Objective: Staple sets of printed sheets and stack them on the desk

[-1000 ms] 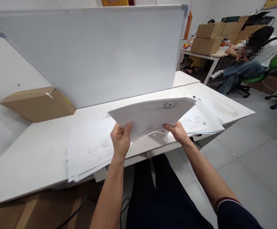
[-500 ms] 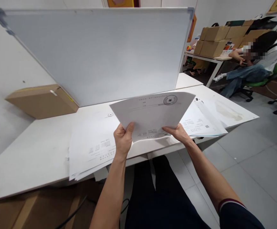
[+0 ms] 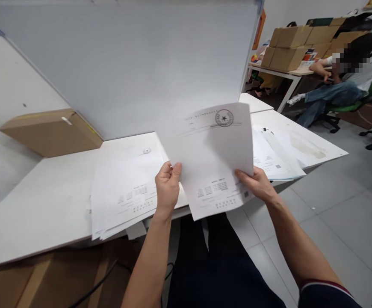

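Both my hands hold a white printed sheet (image 3: 216, 158) upright over the near edge of the white table (image 3: 45, 201). A round star stamp sits at the sheet's top. My left hand (image 3: 167, 186) pinches its left edge, thumb in front. My right hand (image 3: 259, 185) grips its lower right edge. A pile of printed papers (image 3: 125, 192) lies on the table left of my left hand. Another pile of papers (image 3: 271, 156) lies to the right, behind the held sheet.
A large whiteboard (image 3: 125, 64) stands upright across the back of the table. A cardboard box (image 3: 49, 130) lies at the far left. Another person (image 3: 349, 72) sits on a green chair at the back right, near a desk stacked with cardboard boxes (image 3: 296, 42).
The sheet has swung up from nearly flat to upright, facing me, and come closer. My right hand has shifted to its lower right edge.
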